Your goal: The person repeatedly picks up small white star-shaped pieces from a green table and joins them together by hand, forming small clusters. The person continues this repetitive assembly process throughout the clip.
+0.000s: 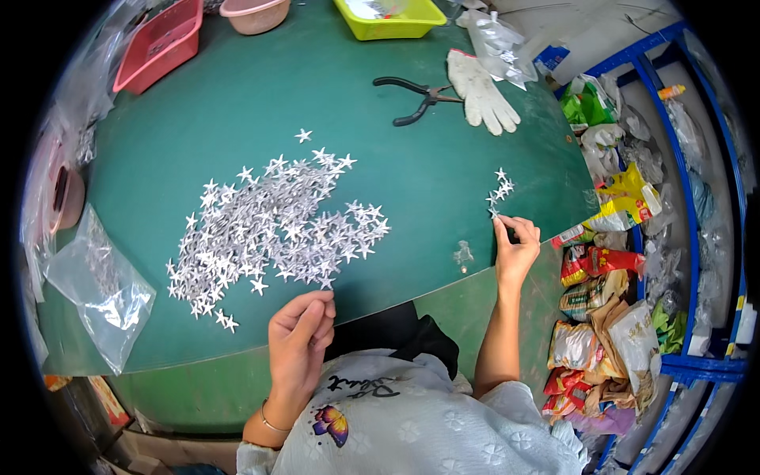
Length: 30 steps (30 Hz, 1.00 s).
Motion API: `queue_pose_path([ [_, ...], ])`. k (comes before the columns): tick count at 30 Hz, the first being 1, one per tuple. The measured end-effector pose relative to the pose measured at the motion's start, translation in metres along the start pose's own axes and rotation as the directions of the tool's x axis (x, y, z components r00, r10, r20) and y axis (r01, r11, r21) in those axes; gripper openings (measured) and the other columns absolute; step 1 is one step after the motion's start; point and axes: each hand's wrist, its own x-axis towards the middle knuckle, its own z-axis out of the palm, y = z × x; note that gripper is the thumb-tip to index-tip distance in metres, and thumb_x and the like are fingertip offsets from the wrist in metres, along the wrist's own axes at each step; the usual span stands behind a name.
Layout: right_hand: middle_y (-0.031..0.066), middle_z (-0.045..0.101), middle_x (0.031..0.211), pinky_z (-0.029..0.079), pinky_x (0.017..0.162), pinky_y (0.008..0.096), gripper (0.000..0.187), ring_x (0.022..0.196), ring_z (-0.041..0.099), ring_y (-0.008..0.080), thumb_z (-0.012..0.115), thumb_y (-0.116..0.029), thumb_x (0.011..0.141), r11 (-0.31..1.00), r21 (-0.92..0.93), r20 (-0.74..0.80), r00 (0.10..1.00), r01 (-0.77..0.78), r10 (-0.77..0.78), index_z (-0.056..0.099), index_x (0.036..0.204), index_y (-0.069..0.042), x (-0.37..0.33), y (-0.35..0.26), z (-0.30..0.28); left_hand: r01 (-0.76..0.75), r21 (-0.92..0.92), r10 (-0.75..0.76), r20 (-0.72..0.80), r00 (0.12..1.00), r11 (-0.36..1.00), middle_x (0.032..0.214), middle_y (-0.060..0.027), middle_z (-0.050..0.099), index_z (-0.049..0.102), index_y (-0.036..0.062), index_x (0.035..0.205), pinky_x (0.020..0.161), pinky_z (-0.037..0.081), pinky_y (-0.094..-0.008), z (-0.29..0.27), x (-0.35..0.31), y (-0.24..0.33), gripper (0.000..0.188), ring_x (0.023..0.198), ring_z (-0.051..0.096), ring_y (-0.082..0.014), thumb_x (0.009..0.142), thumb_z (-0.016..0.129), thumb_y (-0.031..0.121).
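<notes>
A broad heap of small silver starfish-shaped pieces (261,226) is spread over the green table, left of centre. At the heap's near edge is my left hand (301,332), closed, its thumb and forefinger pinched at one starfish piece (327,283). Farther right, by the table's near edge, my right hand (518,249) pinches a starfish piece (494,212) between thumb and forefinger. That piece sits at the near end of a short group of several starfish pieces (502,189). A single starfish piece (304,135) lies apart, beyond the heap.
Black-handled pliers (419,99) lie beside a white work glove (479,91). At the far side stand a red tray (162,47), a pink bowl (255,16) and a yellow tray (396,28). A clear plastic bag (103,285) lies left. Blue shelving (689,364) and colourful packages (598,340) border the right.
</notes>
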Motion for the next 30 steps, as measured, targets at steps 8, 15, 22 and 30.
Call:
queue_pose_path([
  [8, 0.0067, 0.062, 0.088, 0.039, 0.076, 0.0336, 0.02, 0.082, 0.053, 0.0233, 0.071, -0.006, 0.069, 0.962, 0.195, 0.088, 0.973, 0.194, -0.214, 0.066, 0.089, -0.006, -0.018, -0.063, -0.011, 0.007, -0.018, -0.007, -0.012, 1.0, 1.0, 0.064, -0.0012, 0.045, 0.055, -0.0039, 0.107, 0.042, 0.025, -0.0171, 0.005, 0.0, 0.0, 0.021, 0.049, 0.03, -0.0032, 0.093, 0.047, 0.01],
  [15, 0.0098, 0.061, 0.089, 0.042, 0.069, 0.0319, 0.019, 0.078, 0.053, 0.0262, 0.069, -0.002, 0.07, 0.836, 0.535, 0.388, 0.843, 0.123, -0.373, 0.065, 0.089, -0.003, -0.028, -0.125, 0.014, 0.021, 0.014, -0.021, 0.003, 1.0, 1.0, 0.062, -0.002, 0.044, 0.051, -0.0033, 0.113, 0.038, 0.027, -0.0164, 0.009, -0.001, -0.003, 0.025, 0.046, 0.032, -0.0049, 0.094, 0.046, 0.013],
  [22, 0.008, 0.055, 0.1, 0.035, 0.077, 0.0358, 0.026, 0.089, 0.048, 0.0254, 0.067, -0.006, 0.072, 0.817, 0.474, 0.334, 0.791, 0.33, -0.513, 0.063, 0.097, -0.004, -0.034, -0.161, 0.061, 0.022, -0.036, -0.021, 0.009, 1.0, 0.999, 0.081, -0.0073, 0.056, 0.055, -0.0033, 0.112, 0.047, 0.033, -0.0178, -0.005, -0.001, -0.006, 0.025, 0.058, 0.041, -0.0066, 0.092, 0.049, 0.011],
  [30, 0.0049, 0.057, 0.094, 0.032, 0.077, 0.0355, 0.023, 0.088, 0.049, 0.0237, 0.072, -0.009, 0.067, 0.827, 0.382, 0.368, 0.753, 0.412, -0.546, 0.063, 0.089, -0.005, -0.027, -0.166, 0.064, 0.079, -0.092, -0.078, 0.013, 0.997, 0.993, 0.078, -0.0058, 0.054, 0.056, -0.0028, 0.109, 0.048, 0.032, -0.0175, -0.011, 0.004, -0.003, 0.023, 0.056, 0.035, -0.0049, 0.092, 0.049, 0.011],
])
